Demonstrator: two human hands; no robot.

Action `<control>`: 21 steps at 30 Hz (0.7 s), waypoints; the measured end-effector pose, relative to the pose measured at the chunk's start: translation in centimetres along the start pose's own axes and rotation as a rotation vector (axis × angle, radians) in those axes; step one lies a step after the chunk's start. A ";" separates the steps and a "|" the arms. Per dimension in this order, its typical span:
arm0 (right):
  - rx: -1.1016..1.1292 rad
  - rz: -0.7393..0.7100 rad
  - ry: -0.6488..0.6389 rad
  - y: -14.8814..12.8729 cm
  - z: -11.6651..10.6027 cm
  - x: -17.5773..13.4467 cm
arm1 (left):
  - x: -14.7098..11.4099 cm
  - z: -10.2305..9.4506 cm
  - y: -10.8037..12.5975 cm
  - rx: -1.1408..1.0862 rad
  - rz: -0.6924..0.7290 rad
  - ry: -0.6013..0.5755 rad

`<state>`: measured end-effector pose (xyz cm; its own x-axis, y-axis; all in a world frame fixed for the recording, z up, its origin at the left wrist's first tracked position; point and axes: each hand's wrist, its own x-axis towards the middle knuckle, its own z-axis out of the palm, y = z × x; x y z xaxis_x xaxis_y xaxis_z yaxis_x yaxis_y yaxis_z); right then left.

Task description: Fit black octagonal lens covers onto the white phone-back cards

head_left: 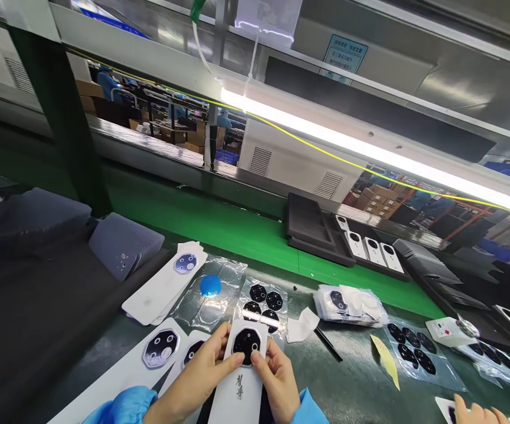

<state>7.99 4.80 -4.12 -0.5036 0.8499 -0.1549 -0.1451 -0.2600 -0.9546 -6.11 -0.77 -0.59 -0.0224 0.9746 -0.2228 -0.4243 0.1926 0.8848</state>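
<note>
Between my hands is a white phone back panel (241, 406) with a black octagonal camera lens cover (247, 341) near its top and dark lettering below. My left hand (206, 365) grips the left edge, its thumb on the lower rim of the lens cover. On the other side my right hand (279, 377) grips the right edge, thumb on the same rim. Underneath and to the left lie more white panels (118, 377) with similar black covers. Ahead, a clear sheet (261, 303) carries several black octagonal covers.
A stack of white panels (162, 288) and racked dark panels (126, 241) stand left. A blue round piece (211, 285), white cloth (302, 325) and black stick (328, 343) lie ahead. Black trays (317, 227) rest on the green belt (255, 238). Another person's hand (478, 414) is lower right.
</note>
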 end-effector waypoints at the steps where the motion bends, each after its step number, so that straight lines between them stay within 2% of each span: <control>1: -0.019 -0.009 0.012 -0.2 0.2 -0.2 | 0.0 0.1 0.1 0.005 0.001 0.025; 6: -0.206 -0.150 0.107 -1.4 0.7 -0.8 | -0.5 0.4 0.2 0.066 0.029 0.072; 9: -0.314 -0.188 0.108 -1.4 0.3 -0.7 | -0.5 0.1 -0.3 0.134 0.009 0.075; 13: -0.313 -0.188 0.113 -1.2 -0.1 -0.5 | -0.1 -0.2 -0.9 0.180 0.014 0.073; 16: -0.301 -0.220 0.225 -1.2 0.0 -0.4 | 0.0 -0.2 -0.8 0.187 0.016 0.019; 21: -0.298 -0.282 0.325 -1.3 0.9 -0.6 | -0.3 0.1 -0.6 0.216 0.031 -0.025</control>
<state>7.70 4.23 -2.55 -0.1830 0.9787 0.0926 0.0356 0.1007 -0.9943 -5.72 -1.12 -1.00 -0.0084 0.9824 -0.1864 -0.2197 0.1801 0.9588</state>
